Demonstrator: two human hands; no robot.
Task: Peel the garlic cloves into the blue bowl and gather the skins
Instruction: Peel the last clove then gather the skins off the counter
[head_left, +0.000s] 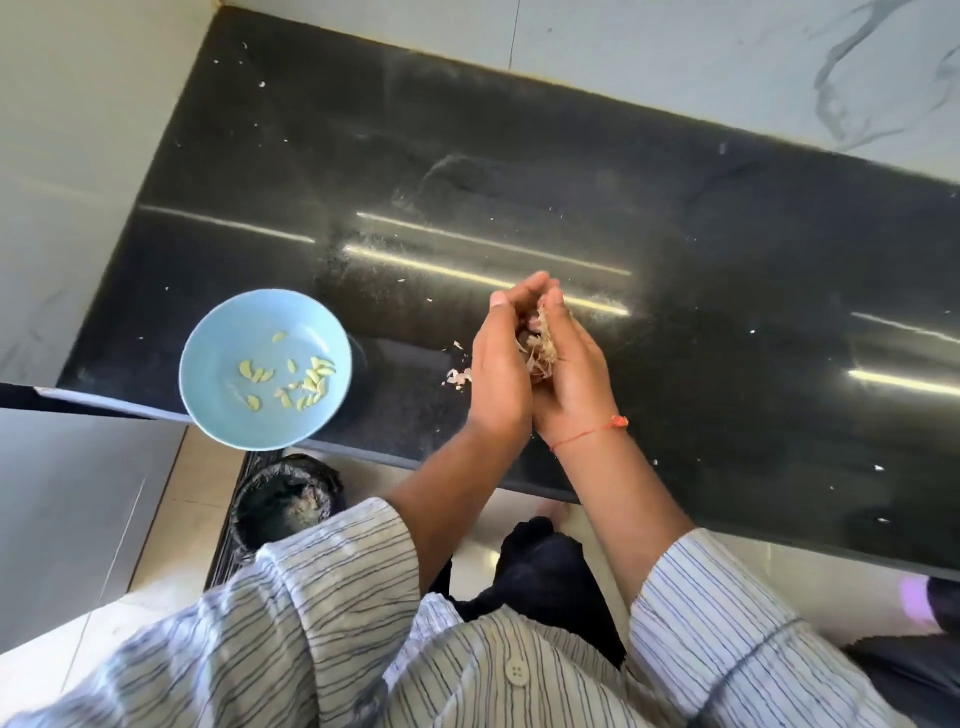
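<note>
From my head camera I look down on a black polished stone counter (519, 171) that runs across in front of me, with long streaks of light reflected in it. Behind it rises a pale marbled wall (675, 57) with grey veins, and another pale panel closes the corner on my left. Below the counter edge I see cream floor tiles (171, 499).

I can read no brand, label or writing anywhere.

My left hand (498, 374) and right hand (576, 374) are cupped together above the counter, palms facing each other, fingertips meeting at the top. Between them I hold a bundle of papery garlic skins (540, 351), both hands curled around it. A few loose skin scraps (460, 376) lie on the counter just beside my left hand, and tiny white flecks are scattered over the stone farther off.

The blue bowl (218, 332) sits to my left at the counter's front edge, its rim hanging over the edge. Inside it lie the peeled garlic cloves (306, 382), pale yellow-green, spread loosely over the bottom.

A red thread bracelet (592, 431) circles my right wrist. My striped sleeves (332, 566) fill the lower part of the view. On the floor under the bowl stands a bin lined with a black bag (283, 504), partly hidden by my left sleeve.
</note>
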